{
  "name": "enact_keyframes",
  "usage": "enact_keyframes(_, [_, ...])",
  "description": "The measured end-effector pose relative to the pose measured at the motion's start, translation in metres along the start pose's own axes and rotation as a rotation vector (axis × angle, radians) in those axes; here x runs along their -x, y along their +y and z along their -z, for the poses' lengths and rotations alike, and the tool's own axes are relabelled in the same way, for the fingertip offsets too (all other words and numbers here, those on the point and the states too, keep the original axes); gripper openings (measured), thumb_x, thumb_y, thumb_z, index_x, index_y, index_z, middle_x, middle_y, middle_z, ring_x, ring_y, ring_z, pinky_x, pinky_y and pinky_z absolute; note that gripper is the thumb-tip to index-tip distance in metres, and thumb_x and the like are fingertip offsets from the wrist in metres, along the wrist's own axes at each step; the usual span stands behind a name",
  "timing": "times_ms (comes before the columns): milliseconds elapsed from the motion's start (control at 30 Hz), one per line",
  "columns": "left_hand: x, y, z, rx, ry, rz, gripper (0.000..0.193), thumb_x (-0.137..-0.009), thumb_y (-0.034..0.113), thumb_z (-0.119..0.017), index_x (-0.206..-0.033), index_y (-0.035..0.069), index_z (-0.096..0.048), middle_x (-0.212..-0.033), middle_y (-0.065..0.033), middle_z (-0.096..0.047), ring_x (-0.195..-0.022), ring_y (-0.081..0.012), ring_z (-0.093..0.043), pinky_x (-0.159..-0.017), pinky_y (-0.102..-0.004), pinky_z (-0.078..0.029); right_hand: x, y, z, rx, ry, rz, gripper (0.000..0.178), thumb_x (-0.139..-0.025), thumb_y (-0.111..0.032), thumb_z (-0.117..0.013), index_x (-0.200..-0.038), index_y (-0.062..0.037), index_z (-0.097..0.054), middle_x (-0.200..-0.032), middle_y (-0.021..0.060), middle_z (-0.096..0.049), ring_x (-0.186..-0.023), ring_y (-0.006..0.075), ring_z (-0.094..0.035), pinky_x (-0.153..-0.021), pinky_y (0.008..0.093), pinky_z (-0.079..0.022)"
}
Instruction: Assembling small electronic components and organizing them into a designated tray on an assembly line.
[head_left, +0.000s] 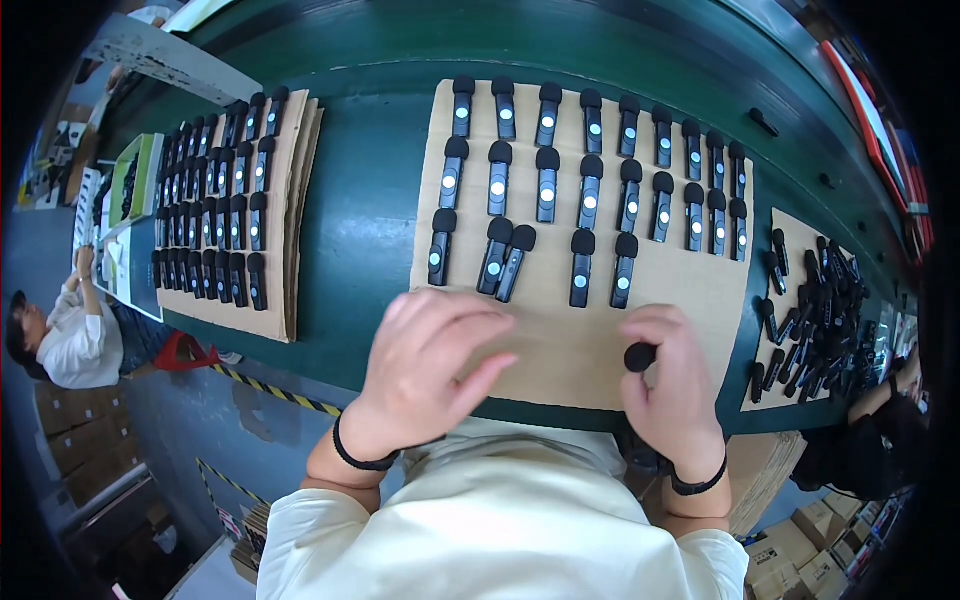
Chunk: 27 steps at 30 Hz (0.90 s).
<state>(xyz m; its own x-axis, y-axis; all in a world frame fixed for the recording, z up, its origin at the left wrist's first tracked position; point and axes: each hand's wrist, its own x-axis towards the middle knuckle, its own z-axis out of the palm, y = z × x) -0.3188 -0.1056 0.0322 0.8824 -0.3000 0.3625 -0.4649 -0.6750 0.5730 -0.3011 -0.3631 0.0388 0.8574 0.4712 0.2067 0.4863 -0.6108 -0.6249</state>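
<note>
Rows of small black clip-on microphones (547, 185) with foam caps and light round marks lie on a flat cardboard sheet (540, 360). My right hand (672, 375) pinches a microphone over the sheet's near right part. Only that microphone's round foam cap (640, 357) shows clearly; its body is hidden by my fingers. My left hand (425, 360) hovers over the near left edge, thumb and fingers apart with nothing between them. Just beyond it, two microphones (504, 262) lean together, and two more (603, 270) stand apart to their right in the nearest row.
On the left, a stack of cardboard sheets (290, 215) carries more rows of microphones. At right, a loose heap of them (825, 310) covers another sheet (785, 230). The green table (360, 190) runs beneath. One person (75, 340) works at far left, another (890, 430) at right.
</note>
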Motion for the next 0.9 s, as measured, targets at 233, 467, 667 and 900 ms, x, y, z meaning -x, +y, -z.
enact_keyframes(233, [-0.016,0.024,-0.012,0.268,-0.063,-0.174,0.035,-0.069,0.007,-0.082,-0.1,0.004,-0.066,-0.097,-0.009,-0.067,-0.08,-0.0272,-0.061,-0.072,-0.0374,-0.046,-0.013,-0.027,0.002,-0.21,-0.205,-0.004,0.058,-0.075,0.008,-0.065,-0.131,-0.0014,-0.052,-0.096,0.0152,-0.063,-0.085,0.0312,-0.062,-0.074,0.0362,-0.05])
enact_keyframes(467, [-0.013,0.018,-0.013,0.349,0.016,-0.133,0.035,-0.069,0.005,-0.081,-0.1,0.003,-0.066,-0.093,-0.0107,-0.067,-0.078,-0.0275,-0.062,-0.072,-0.0373,-0.048,-0.008,-0.02,0.007,-0.48,-0.126,-0.11,0.048,-0.076,0.003,-0.071,-0.123,-0.0006,-0.06,-0.092,0.0119,-0.066,-0.077,0.025,-0.063,-0.069,0.0312,-0.05])
enact_keyframes(667, [-0.013,0.021,-0.017,0.424,-0.003,-0.052,0.033,-0.07,0.004,-0.08,-0.1,0.0,-0.066,-0.092,-0.0122,-0.068,-0.079,-0.028,-0.063,-0.074,-0.0375,-0.048,-0.006,-0.009,0.0,-0.474,-0.012,0.039,0.036,-0.075,0.0,-0.076,-0.11,-0.0008,-0.065,-0.09,0.0123,-0.064,-0.078,0.0287,-0.06,-0.067,0.0367,-0.05])
enact_keyframes(900, [-0.018,0.025,-0.021,0.426,-0.019,-0.057,0.034,-0.071,0.003,-0.079,-0.102,-0.001,-0.066,-0.093,-0.0124,-0.068,-0.081,-0.0296,-0.063,-0.077,-0.0384,-0.049,-0.004,-0.01,-0.005,-0.448,0.125,0.084,0.037,-0.071,0.003,-0.078,-0.106,-0.0011,-0.065,-0.091,0.0119,-0.064,-0.077,0.0288,-0.06,-0.066,0.0367,-0.049])
